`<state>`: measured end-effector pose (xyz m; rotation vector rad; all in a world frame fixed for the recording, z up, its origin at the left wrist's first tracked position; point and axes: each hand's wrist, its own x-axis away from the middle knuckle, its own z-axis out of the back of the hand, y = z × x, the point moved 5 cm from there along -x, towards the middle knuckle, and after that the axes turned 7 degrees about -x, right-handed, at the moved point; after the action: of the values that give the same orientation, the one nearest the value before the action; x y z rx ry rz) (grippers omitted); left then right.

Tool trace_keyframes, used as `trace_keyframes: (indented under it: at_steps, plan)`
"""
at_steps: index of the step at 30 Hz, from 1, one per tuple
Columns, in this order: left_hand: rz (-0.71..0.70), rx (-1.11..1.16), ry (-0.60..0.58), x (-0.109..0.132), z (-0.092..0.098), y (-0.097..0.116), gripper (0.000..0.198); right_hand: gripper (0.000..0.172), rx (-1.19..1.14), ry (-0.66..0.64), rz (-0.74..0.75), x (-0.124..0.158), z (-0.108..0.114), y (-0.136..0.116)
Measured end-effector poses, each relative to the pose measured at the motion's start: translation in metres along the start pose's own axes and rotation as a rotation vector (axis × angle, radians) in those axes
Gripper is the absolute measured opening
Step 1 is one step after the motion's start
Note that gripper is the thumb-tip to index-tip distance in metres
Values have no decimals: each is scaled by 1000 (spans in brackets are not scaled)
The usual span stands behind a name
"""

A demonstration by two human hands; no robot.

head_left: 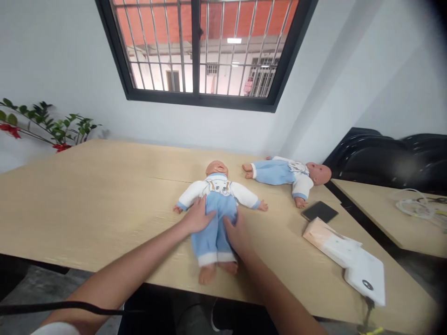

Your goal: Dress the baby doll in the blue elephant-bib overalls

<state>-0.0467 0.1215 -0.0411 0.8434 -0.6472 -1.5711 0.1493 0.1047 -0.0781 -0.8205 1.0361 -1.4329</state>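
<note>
Subject item: a plastic baby doll in a white top and light-blue trousers (218, 187). It lies on its back on the pale wood-grain worktop (104, 195), near the front edge. Its head points towards the window wall, both arms are spread, and its bare feet reach the near edge.

Left hand (198, 217): open, palm down, fingers spread flat over the doll's waist and the upper part of the trouser leg on that side. It is in contact and not gripping.

Right hand (238, 233): set against the other trouser leg, thumb raised towards the waistband, fingers bent along the outer side of the leg. It is touching, but it cannot be told whether the cloth is pinched.

Other items on the worktop, to the right:
- A second doll in matching white and blue clothes (281, 171) lies on its back, well apart from the first and across it, its head towards the right.
- A flat black phone (319, 211) lies just beside that doll's hand.
- A white and peach flat box (349, 260) lies nearer the front corner.

Surroundings: a leafy green plant with red flowers (52, 130) stands at far left, and a barred window (199, 46) is set in the wall.
</note>
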Motion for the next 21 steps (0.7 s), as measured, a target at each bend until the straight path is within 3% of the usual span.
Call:
trace_keyframes:
  at_steps: [4,7,10,14,18,21]
  plan:
    - [8,-283,-82,-63,13,-24,67,74,31,50,54,-40,-31,-13]
    - [12,-342,-74,-91,25,-36,69,72,34,76,91,-58,-44,-22]
    - [17,-373,-63,-99,22,-36,70,68,28,77,112,-64,-46,-24]
    - [53,-467,0,-96,-1,-20,82,62,-2,29,146,-63,-43,-17]
    - [66,-578,-111,-104,-26,1,99,48,-48,-25,166,-65,-41,-10]
    - [77,-651,-166,-121,-29,2,115,40,-63,-66,162,-64,-43,-10]
